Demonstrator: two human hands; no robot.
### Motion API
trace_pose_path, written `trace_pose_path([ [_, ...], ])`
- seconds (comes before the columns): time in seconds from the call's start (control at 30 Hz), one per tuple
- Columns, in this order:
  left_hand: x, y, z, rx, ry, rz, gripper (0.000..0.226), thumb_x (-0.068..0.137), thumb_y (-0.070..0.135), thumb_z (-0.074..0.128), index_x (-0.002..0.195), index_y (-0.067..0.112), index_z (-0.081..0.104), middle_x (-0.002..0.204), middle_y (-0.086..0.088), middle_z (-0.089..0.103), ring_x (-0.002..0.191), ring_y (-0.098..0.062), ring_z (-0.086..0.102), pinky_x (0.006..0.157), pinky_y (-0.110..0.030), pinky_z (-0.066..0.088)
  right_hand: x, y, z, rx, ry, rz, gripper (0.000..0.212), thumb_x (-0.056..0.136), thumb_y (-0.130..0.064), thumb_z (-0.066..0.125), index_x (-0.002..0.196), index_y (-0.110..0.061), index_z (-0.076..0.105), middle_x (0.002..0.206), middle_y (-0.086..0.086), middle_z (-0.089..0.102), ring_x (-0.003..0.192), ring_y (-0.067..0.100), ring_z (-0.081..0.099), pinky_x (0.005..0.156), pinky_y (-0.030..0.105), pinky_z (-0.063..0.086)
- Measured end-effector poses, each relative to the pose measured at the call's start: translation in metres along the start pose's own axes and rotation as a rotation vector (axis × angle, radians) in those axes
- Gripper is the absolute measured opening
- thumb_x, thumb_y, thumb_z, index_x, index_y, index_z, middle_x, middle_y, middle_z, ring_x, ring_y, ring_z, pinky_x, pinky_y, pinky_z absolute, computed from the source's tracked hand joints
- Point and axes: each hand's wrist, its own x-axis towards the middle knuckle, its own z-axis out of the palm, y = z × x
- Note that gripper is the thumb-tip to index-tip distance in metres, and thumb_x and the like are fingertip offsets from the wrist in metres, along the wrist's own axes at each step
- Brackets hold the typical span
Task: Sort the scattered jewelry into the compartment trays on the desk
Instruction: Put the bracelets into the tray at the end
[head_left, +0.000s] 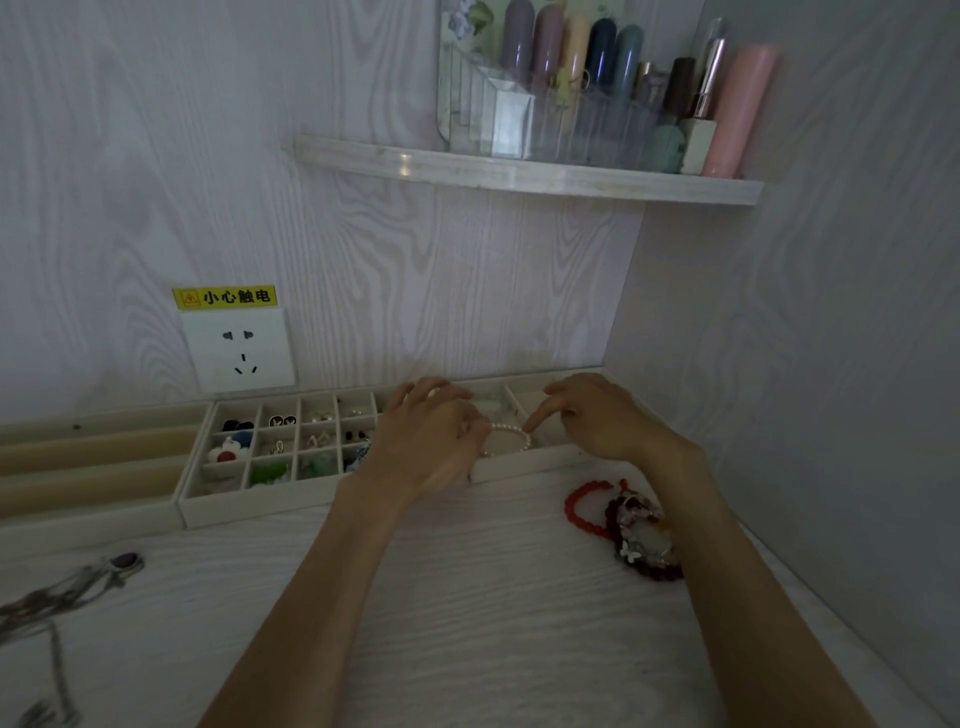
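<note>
Holding a pearl bracelet over the tray in the middle of the frame, the left hand pinches one side and the right hand touches it with one straight finger. It looks light, floppy and easy to snap, so grip the beads gently.

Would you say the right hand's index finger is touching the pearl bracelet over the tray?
Touching. In the head view, the right hand points its index fingertip down onto the pearl bracelet, with no gap visible; the left hand holds the other end.
</note>
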Motion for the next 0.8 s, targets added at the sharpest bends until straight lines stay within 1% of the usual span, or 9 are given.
trace_pose_path([
  [0.07,0.001,0.005,-0.005,-0.117,0.099,0.024,0.066,0.078,0.055,0.016,0.11,0.03,0.069,0.134,0.012,0.053,0.128,-0.009,0.036,0.105,-0.026,0.019,-0.009,0.006,-0.009,0.179,0.075,-0.022,0.046,0.093,0.003,0.038,0.102,-0.028,0.07,0.115,-0.006,0.054,0.11,0.011,0.048,0.094,0.023,0.037],
  [0.13,0.003,0.013,-0.007,-0.235,0.219,0.056,0.064,0.081,0.057,0.021,0.108,0.026,0.07,0.123,0.011,0.061,0.118,-0.01,0.045,0.1,-0.028,0.03,-0.024,0.014,-0.018,0.249,0.056,-0.001,0.032,0.096,-0.007,0.044,0.104,-0.024,0.07,0.114,-0.009,0.054,0.108,0.007,0.049,0.092,0.015,0.035],
  [0.23,0.003,0.032,-0.005,-0.369,0.285,0.034,0.035,0.093,0.047,0.044,0.099,0.027,0.072,0.102,0.012,0.068,0.094,-0.007,0.054,0.082,-0.028,0.044,-0.047,0.032,-0.028,0.257,-0.031,0.036,0.023,0.095,-0.015,0.051,0.102,-0.025,0.07,0.116,-0.006,0.062,0.105,0.009,0.057,0.094,0.019,0.043],
  [0.37,-0.002,0.062,0.008,-0.441,0.073,0.037,0.027,0.09,0.048,0.054,0.085,0.031,0.074,0.085,0.015,0.069,0.076,-0.003,0.06,0.067,-0.023,0.047,-0.076,0.046,-0.035,0.29,-0.125,0.038,0.017,0.085,-0.014,0.066,0.086,-0.03,0.071,0.092,-0.006,0.071,0.077,-0.007,0.06,0.072,0.008,0.045],
  [0.5,-0.006,0.082,0.021,-0.461,-0.119,0.078,0.023,0.083,0.05,0.062,0.082,0.03,0.074,0.082,0.018,0.069,0.074,0.004,0.061,0.07,-0.022,0.05,-0.085,0.054,-0.031,0.29,-0.194,0.097,0.02,0.077,-0.006,0.073,0.08,-0.026,0.071,0.075,-0.004,0.068,0.071,0.011,0.063,0.069,0.025,0.051],
  [0.53,-0.006,0.085,0.024,-0.449,-0.16,0.085,0.023,0.081,0.052,0.063,0.085,0.032,0.073,0.085,0.018,0.069,0.077,0.003,0.061,0.072,-0.022,0.05,-0.086,0.055,-0.031,0.264,-0.203,0.13,0.018,0.075,-0.007,0.075,0.08,-0.024,0.071,0.074,-0.004,0.067,0.069,0.012,0.062,0.067,0.026,0.05],
  [0.6,-0.006,0.091,0.028,-0.421,-0.232,0.097,0.024,0.076,0.057,0.066,0.09,0.037,0.071,0.089,0.02,0.068,0.08,0.003,0.059,0.071,-0.019,0.048,-0.087,0.056,-0.029,0.208,-0.218,0.175,0.014,0.073,-0.012,0.077,0.083,-0.02,0.072,0.073,-0.006,0.065,0.064,0.003,0.06,0.063,0.017,0.049],
  [0.7,-0.006,0.097,0.029,-0.358,-0.247,0.115,0.023,0.074,0.054,0.07,0.091,0.038,0.069,0.091,0.019,0.067,0.078,0.004,0.055,0.063,-0.011,0.039,-0.085,0.055,-0.024,0.167,-0.205,0.196,0.01,0.073,-0.016,0.079,0.075,-0.021,0.07,0.062,-0.017,0.062,0.05,-0.011,0.055,0.053,0.007,0.042],
  [0.8,-0.004,0.1,0.028,-0.34,-0.226,0.113,0.02,0.075,0.046,0.071,0.091,0.037,0.069,0.091,0.018,0.067,0.079,0.002,0.056,0.062,-0.012,0.038,-0.087,0.056,-0.025,0.178,-0.158,0.192,0.019,0.072,-0.019,0.079,0.064,-0.03,0.067,0.056,-0.02,0.061,0.052,-0.009,0.055,0.058,0.012,0.045],
])
